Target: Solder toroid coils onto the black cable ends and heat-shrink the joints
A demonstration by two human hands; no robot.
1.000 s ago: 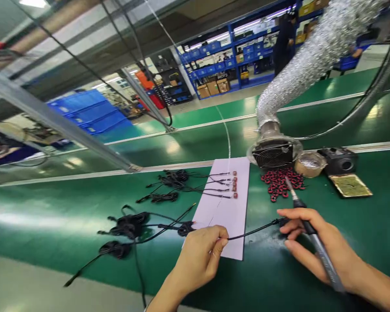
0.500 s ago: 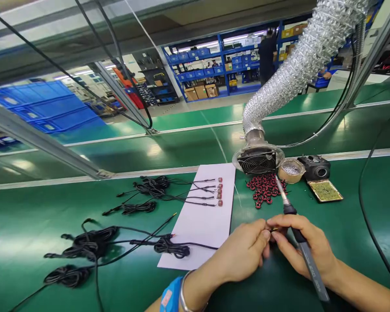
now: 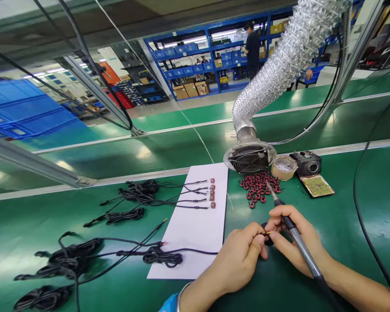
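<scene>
My left hand (image 3: 238,260) is closed in a pinch on the end of a black cable (image 3: 188,251) that runs left across a white sheet (image 3: 195,225) to a coiled bundle. My right hand (image 3: 299,242) is wrapped round a soldering iron (image 3: 295,236), whose tip points up toward a pile of small red-and-black rings (image 3: 258,188). The fingertips of both hands meet around a small dark part with a yellow tip (image 3: 267,233), just above the green belt (image 3: 84,208).
Several cables with small copper coils at their ends (image 3: 212,193) lie on the white sheet. Black cable bundles (image 3: 71,255) sit at the left. A fume fan on a silver duct (image 3: 250,158), a tape roll (image 3: 284,167), a black iron stand (image 3: 306,162) and sponge tray (image 3: 316,186) stand behind. A person stands by distant blue shelves.
My left hand slid along the cable to its right end and met my right hand. The view has swung slightly, shifting everything on the belt leftward.
</scene>
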